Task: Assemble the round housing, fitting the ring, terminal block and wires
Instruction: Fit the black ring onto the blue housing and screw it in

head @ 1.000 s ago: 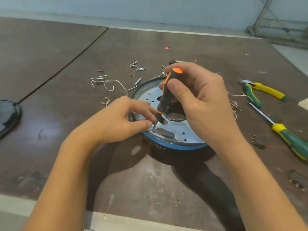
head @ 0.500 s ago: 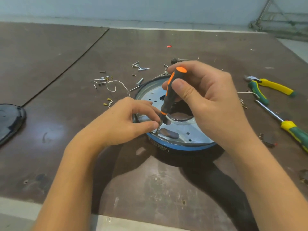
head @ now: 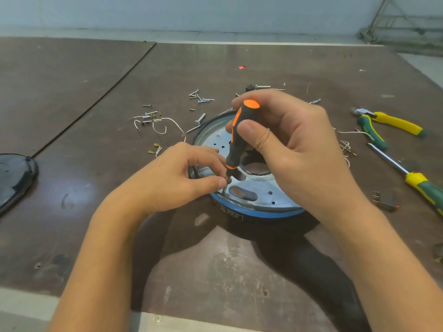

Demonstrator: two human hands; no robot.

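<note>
One worktop: dark brown board [head: 215, 271], scuffed and pale-smeared near the front edge, with a thin seam running diagonally across its far left side.
Room: pale blue-grey wall [head: 191, 13] behind; a metal frame [head: 402, 25] stands in the far right corner.
Two hands: left hand [head: 172, 178] and right hand [head: 299, 152], both bare-armed, meeting over the housing.
Two screwdrivers: an orange-and-black screwdriver [head: 236, 140] in use, and a green-and-yellow screwdriver [head: 422, 185] lying at the right.
One pair of pliers: green and yellow handles [head: 388, 125], far right.
Screws: loose screws [head: 199, 97] scattered behind the housing (too many and too small to count), among white wires [head: 158, 125].
One dark lid: glossy lid [head: 14, 173] at the left edge.
Housing: round housing [head: 251, 195] lying flat mid-worktop under the hands; blue band round the rim, bright metal plate inside with small holes, oblong slots and a round central opening.
Right fingers: fingers [head: 254, 135] curled round the screwdriver's handle, holding it nearly upright, tip down on the plate's near-left edge.
Left fingers: thumb and forefinger pinch the bare shaft just above the tip.
</note>
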